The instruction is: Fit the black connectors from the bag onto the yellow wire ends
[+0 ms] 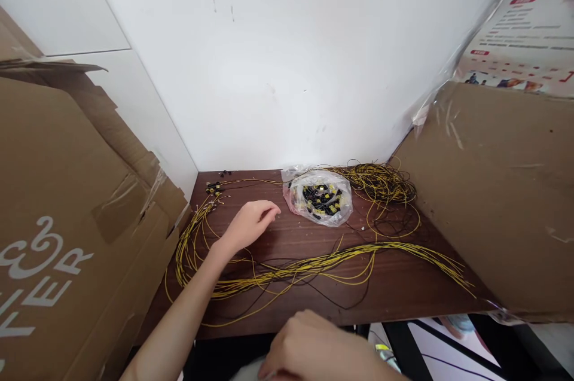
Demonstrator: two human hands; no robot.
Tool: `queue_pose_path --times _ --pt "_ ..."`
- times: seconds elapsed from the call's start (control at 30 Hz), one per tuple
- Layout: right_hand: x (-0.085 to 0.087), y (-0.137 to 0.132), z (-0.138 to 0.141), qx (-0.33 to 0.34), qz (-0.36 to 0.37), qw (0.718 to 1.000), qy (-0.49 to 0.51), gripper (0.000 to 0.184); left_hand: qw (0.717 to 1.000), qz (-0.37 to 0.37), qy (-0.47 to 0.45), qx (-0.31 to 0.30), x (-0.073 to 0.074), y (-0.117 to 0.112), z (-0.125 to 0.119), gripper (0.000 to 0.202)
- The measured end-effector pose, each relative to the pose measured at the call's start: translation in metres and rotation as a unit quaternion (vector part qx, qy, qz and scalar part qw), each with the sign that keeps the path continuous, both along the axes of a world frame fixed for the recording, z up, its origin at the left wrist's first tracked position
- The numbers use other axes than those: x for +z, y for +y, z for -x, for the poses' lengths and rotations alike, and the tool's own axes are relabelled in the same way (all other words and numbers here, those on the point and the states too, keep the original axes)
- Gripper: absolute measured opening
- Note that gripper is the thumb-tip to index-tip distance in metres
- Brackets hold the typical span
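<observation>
The left hand [256,222] is above the desk [287,237], palm turned down, fingers drawn together and bent with the tips close to each other. Nothing shows between them, but whether a fine strand is pinched there I cannot tell. The right hand [309,342], blurred, is nearer the body, past the desk's front edge, with its fingers curled in; what it grips, if anything, is hidden.

Just right of the left hand lies a clear plastic bag [335,221] with small black and yellow connectors [323,204] inside. A long bundle of yellow and black wires [314,264] runs between the two hands, passing behind the left forearm and looping round on its left. Farther right of the left hand is a wire tangle [381,183], and beyond it to the left sit a few loose connectors [213,188].

The wires look light, thin and springy, likely to snag on one another, so a single strand is best pinched near its end and the bundle gathered around its middle. The bag seems soft and slippery, best held by its rim; the connectors, hard and tiny, suit a fingertip pinch
</observation>
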State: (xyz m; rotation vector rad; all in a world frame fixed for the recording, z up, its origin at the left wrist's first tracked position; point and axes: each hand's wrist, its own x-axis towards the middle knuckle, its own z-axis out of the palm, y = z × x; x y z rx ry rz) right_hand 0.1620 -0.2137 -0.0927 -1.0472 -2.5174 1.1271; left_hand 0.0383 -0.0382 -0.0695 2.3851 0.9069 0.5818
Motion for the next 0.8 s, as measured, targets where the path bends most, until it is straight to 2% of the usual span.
queue_pose_path --times 0.07,0.1,0.13,0.2,0.3,0.37,0.5,0.57,0.6,0.7,0.8 --pt "0.029 0.016 -0.021 -0.024 -0.026 0.997 0.064 0.025 0.994 -0.094 0.055 0.026 -0.017 0.011 -0.011 0.030" --pt "0.041 0.025 -0.031 -0.057 -0.027 0.994 0.085 0.026 0.990 -0.115 0.077 0.026 -0.025 0.016 -0.015 0.029" --pt "0.048 0.035 -0.041 -0.099 -0.031 0.989 0.101 0.029 0.987 -0.130 0.090 0.026 -0.032 0.019 -0.017 0.029" --pt "0.053 0.057 -0.060 -0.192 -0.045 0.972 0.130 0.034 0.983 -0.153 0.099 0.032 -0.043 0.022 -0.019 0.029" --pt "0.041 0.088 -0.078 -0.290 -0.087 0.944 0.127 0.035 0.981 -0.166 0.098 0.029 -0.049 0.021 -0.017 0.029" --pt "0.028 0.104 -0.081 -0.318 -0.134 0.934 0.094 0.031 0.979 -0.177 0.103 0.018 -0.050 0.020 -0.016 0.028" --pt "0.005 0.121 -0.065 -0.215 -0.113 0.966 0.090 0.030 0.972 -0.198 0.125 -0.018 -0.045 0.020 -0.010 0.029" --pt "-0.006 0.123 -0.055 -0.179 -0.164 0.967 0.081 0.025 0.972 -0.201 0.119 -0.008 -0.041 0.025 -0.001 0.033" --pt "-0.010 0.123 -0.053 -0.172 -0.194 0.962 0.080 0.023 0.972 -0.204 0.110 0.019 -0.039 0.028 0.006 0.036" --pt "-0.020 0.121 -0.054 -0.176 -0.250 0.948 0.087 0.022 0.956 -0.225 0.070 0.174 -0.035 0.043 0.036 0.037" --pt "-0.025 0.123 -0.063 -0.200 -0.265 0.938 0.098 0.021 0.930 -0.209 0.100 0.285 -0.038 0.055 0.067 0.028"
